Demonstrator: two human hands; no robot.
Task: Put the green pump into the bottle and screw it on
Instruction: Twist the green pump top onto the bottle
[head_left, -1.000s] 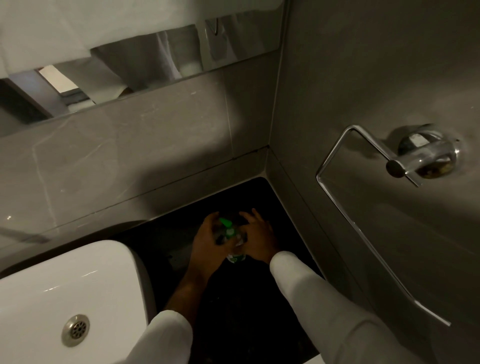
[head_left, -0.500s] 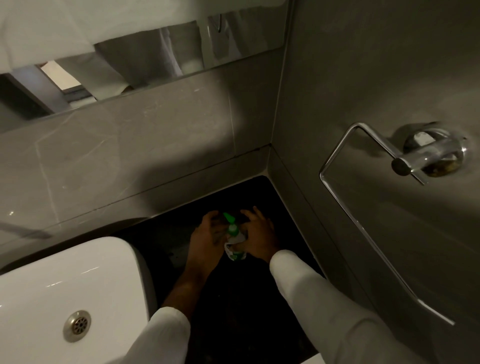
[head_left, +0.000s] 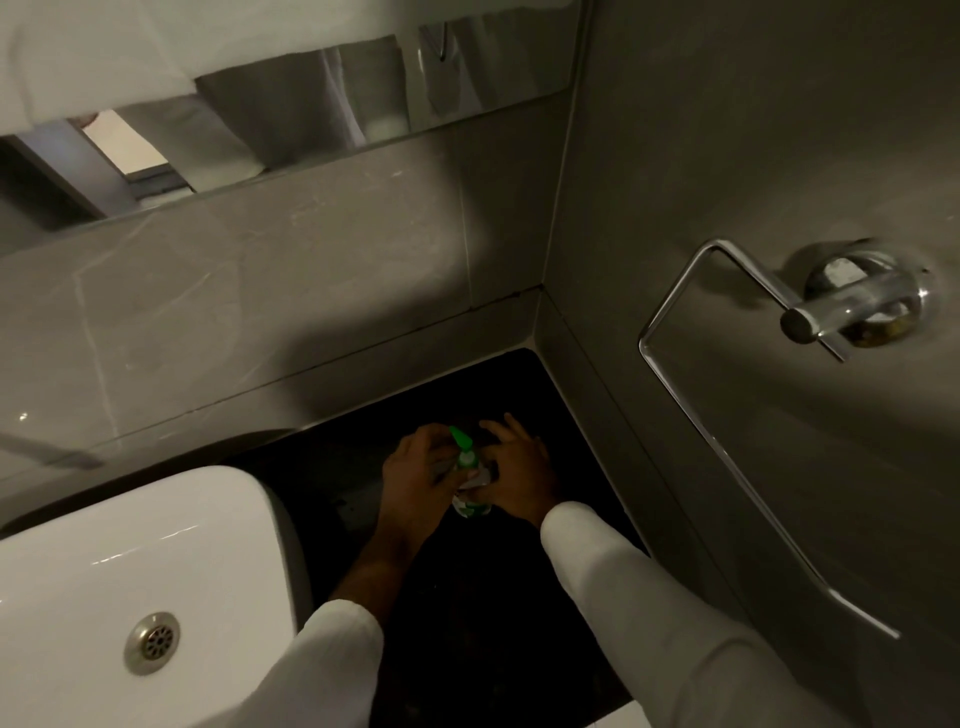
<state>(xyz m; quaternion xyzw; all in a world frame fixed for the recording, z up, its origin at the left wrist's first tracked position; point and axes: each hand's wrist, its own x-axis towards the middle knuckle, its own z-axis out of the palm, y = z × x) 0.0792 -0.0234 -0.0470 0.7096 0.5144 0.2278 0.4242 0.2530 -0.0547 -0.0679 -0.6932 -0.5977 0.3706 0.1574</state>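
A small bottle (head_left: 471, 505) with a green and white label stands on the black counter (head_left: 467, 613), mostly hidden between my hands. The green pump (head_left: 461, 441) sits on top of it, its nozzle pointing up and to the left. My left hand (head_left: 420, 478) curls around the pump and the bottle's neck from the left. My right hand (head_left: 519, 475) wraps the bottle's body from the right, fingers spread over it. The joint between pump and bottle is hidden by my fingers.
A white basin (head_left: 135, 587) with a metal drain (head_left: 153, 642) lies to the left. Grey tiled walls meet in a corner behind the bottle. A chrome towel ring (head_left: 737, 415) juts from the right wall. A mirror (head_left: 291, 104) runs along the back wall.
The pump's green nozzle has turned and now shows more fully above my left hand. Both hands stay closed around the bottle in the same spot.
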